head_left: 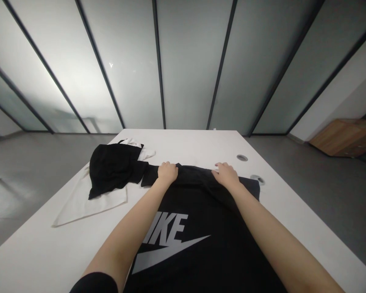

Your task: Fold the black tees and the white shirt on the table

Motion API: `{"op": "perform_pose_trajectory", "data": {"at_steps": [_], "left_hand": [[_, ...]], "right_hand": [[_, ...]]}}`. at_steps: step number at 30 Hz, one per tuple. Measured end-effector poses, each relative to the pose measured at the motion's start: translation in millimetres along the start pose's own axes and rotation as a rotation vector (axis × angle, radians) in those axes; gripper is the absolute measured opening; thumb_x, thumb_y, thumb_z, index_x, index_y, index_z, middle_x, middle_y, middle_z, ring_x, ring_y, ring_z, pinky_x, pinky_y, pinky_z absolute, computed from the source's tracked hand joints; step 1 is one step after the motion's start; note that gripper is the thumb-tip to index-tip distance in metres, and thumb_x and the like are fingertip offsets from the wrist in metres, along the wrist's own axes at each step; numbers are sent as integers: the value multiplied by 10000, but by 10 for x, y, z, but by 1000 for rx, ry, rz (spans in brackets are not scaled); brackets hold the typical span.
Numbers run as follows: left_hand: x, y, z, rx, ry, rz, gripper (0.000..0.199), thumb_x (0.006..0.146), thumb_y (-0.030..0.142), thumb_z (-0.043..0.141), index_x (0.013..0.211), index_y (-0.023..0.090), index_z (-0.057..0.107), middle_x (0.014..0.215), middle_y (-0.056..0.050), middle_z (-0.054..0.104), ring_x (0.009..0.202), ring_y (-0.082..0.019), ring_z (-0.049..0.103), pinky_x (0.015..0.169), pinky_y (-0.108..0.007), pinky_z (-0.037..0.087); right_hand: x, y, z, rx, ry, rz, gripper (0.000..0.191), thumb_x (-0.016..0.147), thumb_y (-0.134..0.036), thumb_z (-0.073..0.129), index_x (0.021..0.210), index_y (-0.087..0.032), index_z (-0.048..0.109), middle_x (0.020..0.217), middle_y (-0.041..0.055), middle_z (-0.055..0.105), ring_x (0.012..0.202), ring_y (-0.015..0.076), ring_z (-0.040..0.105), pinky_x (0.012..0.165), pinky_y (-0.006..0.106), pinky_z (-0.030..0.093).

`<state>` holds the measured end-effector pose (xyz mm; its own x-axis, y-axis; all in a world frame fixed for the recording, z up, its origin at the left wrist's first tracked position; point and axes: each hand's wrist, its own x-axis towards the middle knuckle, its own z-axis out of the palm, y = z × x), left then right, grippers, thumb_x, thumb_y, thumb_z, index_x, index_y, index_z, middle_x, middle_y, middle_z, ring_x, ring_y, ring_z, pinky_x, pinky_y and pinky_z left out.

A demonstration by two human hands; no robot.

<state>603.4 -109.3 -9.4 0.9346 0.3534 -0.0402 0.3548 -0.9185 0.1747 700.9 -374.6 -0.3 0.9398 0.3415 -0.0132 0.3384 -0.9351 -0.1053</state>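
White table [183, 140], glass wall [189, 73] beyond | shirt [195, 248] lengthwise along table, logo up | left hand [167, 173], right hand [227, 176] apart on its far fold, grip unclear

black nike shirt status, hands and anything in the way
Black Nike shirt flat on white table, top folded over. Left hand, right hand on the fold. Bunched black garment on white cloth, left of shirt.

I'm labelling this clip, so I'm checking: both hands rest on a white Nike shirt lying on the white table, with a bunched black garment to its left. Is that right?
No: the shirt is black, not white, as the head view shows. The left hand and right hand rest on the black Nike shirt lying on the white table, with a bunched black garment to its left.
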Motion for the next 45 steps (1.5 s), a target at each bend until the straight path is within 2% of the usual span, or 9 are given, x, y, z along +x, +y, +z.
{"op": "perform_pose_trajectory", "data": {"at_steps": [5, 12, 16, 19, 25, 32, 36, 41, 45], "left_hand": [[26, -198, -8, -31, -46, -4, 616, 984, 273, 508, 1588, 192, 419, 1530, -200, 537, 1305, -322, 621, 1006, -415, 530], [187, -327, -184, -52, -285, 135, 490, 740, 375, 797, 1215, 267, 742, 1228, -85, 774, 1175, -320, 693, 938, -363, 557], [164, -235, -157, -91, -226, 140, 485, 961, 607, 521, 1084, 215, 778, 1261, -144, 764, 1293, -383, 620, 1055, -457, 497], [114, -181, -70, -159, -205, 132, 601, 1079, 504, 246, 1123, 180, 750, 1292, -150, 754, 1258, -310, 659, 1047, -394, 495], [-9, -181, 11, -195, -273, 73, 423, 976, 495, 514, 1109, 162, 737, 1154, -159, 793, 1084, -309, 737, 850, -351, 544], [-87, -271, -169, -265, -455, 194, 319, 828, 513, 724, 828, 200, 784, 857, -63, 799, 855, -244, 746, 686, -289, 495], [-89, -301, -239, -282, -327, 225, 199, 824, 388, 754, 892, 206, 796, 852, -44, 778, 809, -222, 718, 712, -286, 499], [-109, -255, -323, -272, 73, 175, 200, 956, 331, 639, 1079, 234, 763, 1077, -84, 758, 1035, -251, 700, 885, -321, 505], [-187, -158, -426, -263, 147, 47, 163, 988, 339, 608, 1075, 260, 721, 974, -65, 770, 995, -268, 719, 823, -330, 515]], "right_hand": [[49, 193, 55, 49, -202, -47, 574, 918, -357, 665, 1469, -205, 617, 1432, 186, 646, 1299, 395, 603, 1057, 501, 470], [130, 229, -216, 289, -588, -243, 362, 845, -523, 736, 1005, -208, 812, 985, 64, 811, 918, 270, 740, 800, 316, 540], [78, 84, -255, 323, -485, -163, 606, 1035, -624, 423, 1061, -160, 813, 1188, 144, 789, 1094, 307, 719, 954, 355, 520], [7, -8, -218, 283, -415, -101, 578, 1064, -540, 395, 1095, -132, 804, 1239, 187, 766, 1148, 320, 704, 1008, 377, 494], [-142, -95, -225, 243, -501, -63, 506, 947, -613, 610, 1053, -155, 797, 1085, 158, 797, 962, 309, 742, 838, 380, 528], [-146, -16, -285, 348, -539, -134, 347, 768, -407, 825, 1029, -179, 812, 933, 74, 801, 860, 248, 727, 766, 311, 507], [-121, 11, -308, 364, -386, -156, 184, 860, -355, 743, 899, -180, 786, 813, 50, 767, 743, 219, 694, 681, 295, 468], [-124, -44, -323, 268, 51, -104, 241, 934, -376, 691, 1070, -209, 799, 1092, 126, 783, 985, 277, 716, 804, 325, 500], [-153, -45, -325, 215, 21, -24, 288, 942, -469, 667, 1023, -236, 817, 1063, 127, 799, 950, 296, 741, 782, 352, 520]]}}
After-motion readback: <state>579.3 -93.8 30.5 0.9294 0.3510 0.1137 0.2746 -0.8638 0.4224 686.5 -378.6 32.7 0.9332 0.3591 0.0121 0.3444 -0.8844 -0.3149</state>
